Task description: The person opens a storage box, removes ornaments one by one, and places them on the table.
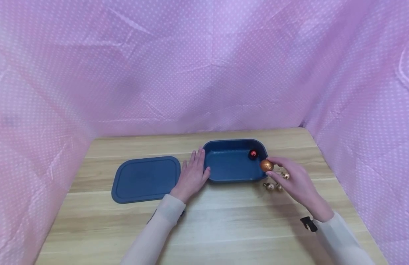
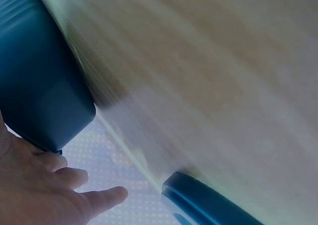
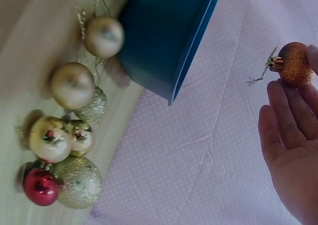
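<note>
A dark blue rectangular box (image 1: pixel 231 180) stands on the table without its lid. Inside its right end lies a red bauble (image 1: pixel 253 154). My right hand (image 1: pixel 295 182) pinches an orange glittery bauble (image 1: pixel 266 165) between thumb and fingers, over the box's right edge; its gold cap and string show in the right wrist view. My left hand (image 1: pixel 192 175) rests against the box's left side, fingers straight. Beside the box, below the right hand, lie several gold baubles (image 3: pixel 72 86), a glittery one (image 3: pixel 79 183) and another red bauble (image 3: pixel 40 187).
The flat blue lid (image 1: pixel 146 179) lies on the wooden table (image 1: pixel 217 228), left of the box and close to my left hand. Pink dotted cloth (image 1: pixel 204 73) hangs behind the table and along both sides.
</note>
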`<state>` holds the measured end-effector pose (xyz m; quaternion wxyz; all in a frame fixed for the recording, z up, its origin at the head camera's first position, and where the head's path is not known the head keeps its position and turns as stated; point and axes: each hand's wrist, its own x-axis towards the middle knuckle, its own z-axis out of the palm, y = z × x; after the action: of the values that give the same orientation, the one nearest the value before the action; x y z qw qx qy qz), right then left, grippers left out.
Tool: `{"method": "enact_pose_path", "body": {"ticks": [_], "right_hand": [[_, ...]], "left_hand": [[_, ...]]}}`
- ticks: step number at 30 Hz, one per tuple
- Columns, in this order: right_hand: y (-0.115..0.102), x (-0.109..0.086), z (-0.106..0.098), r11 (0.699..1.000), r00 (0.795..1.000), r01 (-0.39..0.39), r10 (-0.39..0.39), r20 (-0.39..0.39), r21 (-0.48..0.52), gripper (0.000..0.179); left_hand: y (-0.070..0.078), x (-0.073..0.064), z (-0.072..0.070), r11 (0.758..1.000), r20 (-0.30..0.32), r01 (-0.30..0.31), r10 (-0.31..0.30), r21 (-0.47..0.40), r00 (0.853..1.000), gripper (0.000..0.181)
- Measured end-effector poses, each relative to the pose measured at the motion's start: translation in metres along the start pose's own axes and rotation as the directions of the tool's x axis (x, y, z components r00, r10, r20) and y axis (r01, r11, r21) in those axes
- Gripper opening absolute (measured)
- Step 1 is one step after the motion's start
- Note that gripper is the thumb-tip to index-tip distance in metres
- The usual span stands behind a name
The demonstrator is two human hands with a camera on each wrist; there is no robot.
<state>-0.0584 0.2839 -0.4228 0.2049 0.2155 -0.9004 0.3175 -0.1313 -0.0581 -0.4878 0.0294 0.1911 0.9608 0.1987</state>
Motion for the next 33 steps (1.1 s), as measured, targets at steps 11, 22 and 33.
{"method": "enact_pose_path", "body": {"ticks": [11,22,33], "right_hand": [[-0.003,-0.023,0.005,0.996,0.996,0.088,-0.087,-0.035,0.023,0.058],[-0.004,-0.051,0.024,0.99,0.994,0.113,-0.113,0.0,0.085,0.043],[0.0,-0.053,0.038,0.992,0.99,0.121,-0.123,0.063,0.035,0.056]], "left_hand": [[-0.003,0.003,-0.003,1.0,-0.008,0.003,-0.003,0.007,1.0,0.072],[0.0,0.001,0.002,1.0,-0.011,-0.003,0.003,0.008,1.0,0.072],[0.001,0.001,0.001,1.0,-0.006,0.004,-0.004,0.009,1.0,0.072]]}}
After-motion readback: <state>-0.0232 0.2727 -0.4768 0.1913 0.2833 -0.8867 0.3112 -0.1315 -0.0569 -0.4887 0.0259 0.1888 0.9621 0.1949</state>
